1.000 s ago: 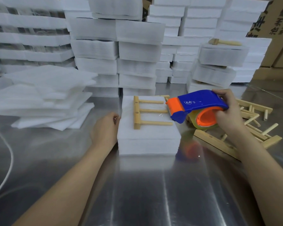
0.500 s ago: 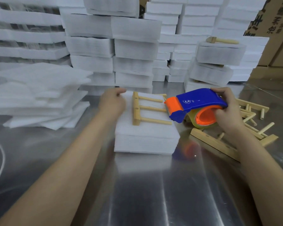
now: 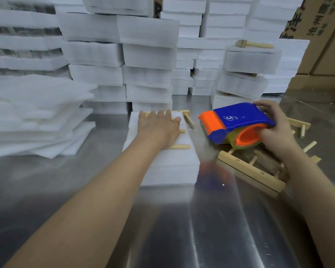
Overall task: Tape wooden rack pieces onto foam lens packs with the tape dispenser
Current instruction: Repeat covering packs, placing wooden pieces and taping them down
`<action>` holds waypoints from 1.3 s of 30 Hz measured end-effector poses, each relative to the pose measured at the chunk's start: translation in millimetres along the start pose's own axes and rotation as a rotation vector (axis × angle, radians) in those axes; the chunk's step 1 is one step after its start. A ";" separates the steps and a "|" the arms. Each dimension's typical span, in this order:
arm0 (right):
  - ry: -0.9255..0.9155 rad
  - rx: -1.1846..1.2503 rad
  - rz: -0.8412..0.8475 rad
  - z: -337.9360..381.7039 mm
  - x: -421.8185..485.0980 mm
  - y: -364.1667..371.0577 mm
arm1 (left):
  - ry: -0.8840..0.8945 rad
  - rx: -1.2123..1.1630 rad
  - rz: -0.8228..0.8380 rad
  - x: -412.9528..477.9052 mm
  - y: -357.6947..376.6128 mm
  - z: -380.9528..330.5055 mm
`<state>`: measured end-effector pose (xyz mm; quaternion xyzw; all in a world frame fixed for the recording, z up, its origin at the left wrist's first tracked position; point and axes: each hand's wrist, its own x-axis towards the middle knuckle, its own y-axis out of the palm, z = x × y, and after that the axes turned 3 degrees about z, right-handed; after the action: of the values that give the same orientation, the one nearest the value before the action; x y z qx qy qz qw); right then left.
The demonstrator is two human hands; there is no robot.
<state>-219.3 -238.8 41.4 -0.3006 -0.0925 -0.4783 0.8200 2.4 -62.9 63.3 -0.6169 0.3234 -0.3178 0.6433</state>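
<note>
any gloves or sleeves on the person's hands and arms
No. The left hand and right hand are bare, without gloves, and both forearms are uncovered as far as the frame shows. No sleeve, watch, ring or wristband is visible.

Wide open steel table up front, easy passage. Foam stacks wall off the back (solid row), loose foam sheets crowd the left, wooden rack pieces litter the right under the tape dispenser.
</note>
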 end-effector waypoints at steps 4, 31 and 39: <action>0.009 -0.030 0.009 -7.8 3.7 -11.0 | 0.007 0.003 0.000 -0.5 0.2 0.8; -0.047 -0.152 -0.107 -9.0 -2.8 -31.6 | 0.230 -0.282 -0.120 6.0 -11.1 -57.4; -0.222 -0.509 -0.024 7.2 -0.2 -32.6 | 0.272 -0.405 -0.159 14.7 2.0 -55.4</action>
<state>-245.9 -246.2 60.3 -0.5462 -0.0623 -0.4600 0.6972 -33.7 -107.3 59.2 -0.7082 0.4145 -0.3761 0.4304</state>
